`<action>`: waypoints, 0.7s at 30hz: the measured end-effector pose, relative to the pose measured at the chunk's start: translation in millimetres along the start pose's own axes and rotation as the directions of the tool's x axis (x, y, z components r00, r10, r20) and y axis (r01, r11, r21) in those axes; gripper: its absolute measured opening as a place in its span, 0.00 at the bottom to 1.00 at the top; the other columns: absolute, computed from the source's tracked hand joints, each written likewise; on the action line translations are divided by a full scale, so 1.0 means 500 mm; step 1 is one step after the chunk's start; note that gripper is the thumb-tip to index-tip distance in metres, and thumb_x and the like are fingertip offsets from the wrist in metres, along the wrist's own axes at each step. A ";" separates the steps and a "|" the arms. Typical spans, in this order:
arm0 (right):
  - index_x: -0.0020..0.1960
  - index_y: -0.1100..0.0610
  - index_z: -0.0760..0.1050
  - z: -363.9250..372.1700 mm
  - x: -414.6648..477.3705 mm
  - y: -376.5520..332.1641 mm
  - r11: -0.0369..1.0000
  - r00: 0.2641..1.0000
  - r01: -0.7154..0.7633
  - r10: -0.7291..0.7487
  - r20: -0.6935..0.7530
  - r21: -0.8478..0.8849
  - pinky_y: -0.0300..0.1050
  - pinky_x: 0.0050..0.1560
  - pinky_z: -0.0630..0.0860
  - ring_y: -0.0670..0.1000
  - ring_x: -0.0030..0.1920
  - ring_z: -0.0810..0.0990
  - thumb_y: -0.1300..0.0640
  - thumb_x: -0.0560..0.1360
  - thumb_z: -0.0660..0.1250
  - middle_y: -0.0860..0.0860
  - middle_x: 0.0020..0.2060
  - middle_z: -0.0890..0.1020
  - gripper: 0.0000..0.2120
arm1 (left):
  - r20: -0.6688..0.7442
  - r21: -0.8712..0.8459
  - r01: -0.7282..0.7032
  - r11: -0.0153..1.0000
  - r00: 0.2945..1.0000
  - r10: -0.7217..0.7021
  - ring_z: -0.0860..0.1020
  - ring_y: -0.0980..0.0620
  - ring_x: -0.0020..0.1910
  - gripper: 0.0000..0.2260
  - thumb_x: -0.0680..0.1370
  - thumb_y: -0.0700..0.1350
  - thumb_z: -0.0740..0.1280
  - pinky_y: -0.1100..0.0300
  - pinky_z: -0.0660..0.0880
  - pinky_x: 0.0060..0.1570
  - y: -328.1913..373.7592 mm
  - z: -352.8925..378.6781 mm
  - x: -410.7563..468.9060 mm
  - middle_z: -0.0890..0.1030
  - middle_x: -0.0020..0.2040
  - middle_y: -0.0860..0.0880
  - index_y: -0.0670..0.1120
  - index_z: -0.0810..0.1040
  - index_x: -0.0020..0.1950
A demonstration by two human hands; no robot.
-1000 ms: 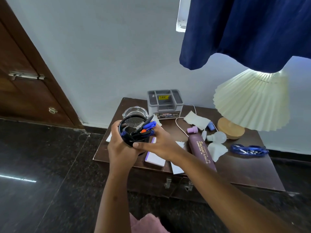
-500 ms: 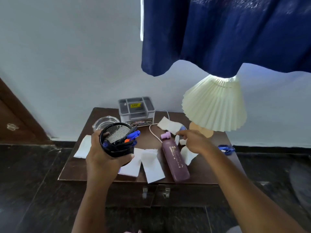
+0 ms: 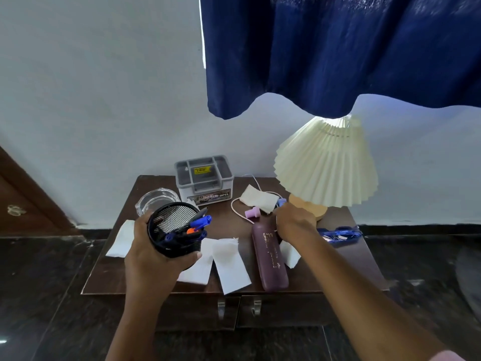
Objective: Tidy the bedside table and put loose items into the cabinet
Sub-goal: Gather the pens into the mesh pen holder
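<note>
My left hand grips a black mesh pen holder with several blue pens and an orange-tipped one, tilted above the front left of the brown bedside table. My right hand reaches down beside the lamp base, its fingers curled over small items that it hides. A maroon case lies lengthwise just left of that hand, with a pink cap at its far end. White paper pieces lie near the front edge. The cabinet doors below show two metal handles and are closed.
A grey organiser box and a glass ashtray stand at the back left. A pleated cream lamp stands at the back right, under a blue curtain. A blue plastic item lies on the right. A white cord loops mid-table.
My right hand left the pen holder, moved right and lowered onto the small items by the lamp base. The left hand keeps its hold on the pen holder. The view shifted right.
</note>
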State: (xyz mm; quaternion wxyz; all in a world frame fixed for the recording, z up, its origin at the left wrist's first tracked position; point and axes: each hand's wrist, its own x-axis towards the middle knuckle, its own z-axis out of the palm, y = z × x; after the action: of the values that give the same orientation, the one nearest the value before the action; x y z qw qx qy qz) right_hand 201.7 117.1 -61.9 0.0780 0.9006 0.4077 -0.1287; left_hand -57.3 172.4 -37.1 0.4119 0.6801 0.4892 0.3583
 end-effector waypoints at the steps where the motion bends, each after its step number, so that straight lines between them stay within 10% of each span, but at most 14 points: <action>1: 0.70 0.53 0.66 0.000 0.007 -0.007 1.000 1.000 0.022 -0.022 -0.008 -0.007 0.49 0.58 0.73 0.56 0.64 0.75 0.61 0.79 0.56 0.52 0.67 0.70 0.20 | -0.001 0.002 -0.002 1.000 1.000 0.002 0.74 0.53 0.50 0.41 0.57 0.37 0.82 0.61 0.68 0.49 0.000 0.000 0.001 0.76 0.52 0.54 0.52 0.68 0.65; 17: 0.57 0.31 0.74 0.010 0.041 -0.036 0.953 0.995 0.099 -0.104 0.002 0.287 0.47 0.53 0.76 0.52 0.53 0.79 0.57 0.76 0.54 0.45 0.58 0.79 0.23 | -0.039 0.051 0.027 0.998 0.999 -0.025 0.73 0.55 0.48 0.39 0.58 0.39 0.81 0.75 0.63 0.39 -0.007 -0.023 0.003 0.74 0.50 0.56 0.51 0.67 0.64; 21: 0.67 0.47 0.73 -0.060 -0.010 -0.089 0.786 0.932 0.339 -0.356 -0.070 0.517 0.34 0.47 0.71 0.45 0.56 0.76 0.64 0.74 0.61 0.46 0.60 0.80 0.25 | -0.059 0.068 0.041 0.997 0.998 -0.037 0.72 0.54 0.49 0.40 0.58 0.39 0.81 0.68 0.67 0.44 -0.005 -0.027 0.002 0.74 0.51 0.56 0.50 0.67 0.65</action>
State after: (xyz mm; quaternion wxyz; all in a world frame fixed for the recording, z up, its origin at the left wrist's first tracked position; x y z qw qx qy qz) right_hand 169.9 149.8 -33.4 -0.1875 0.7951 0.5148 -0.2603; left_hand -70.0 176.9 -33.9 0.3806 0.6737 0.5261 0.3528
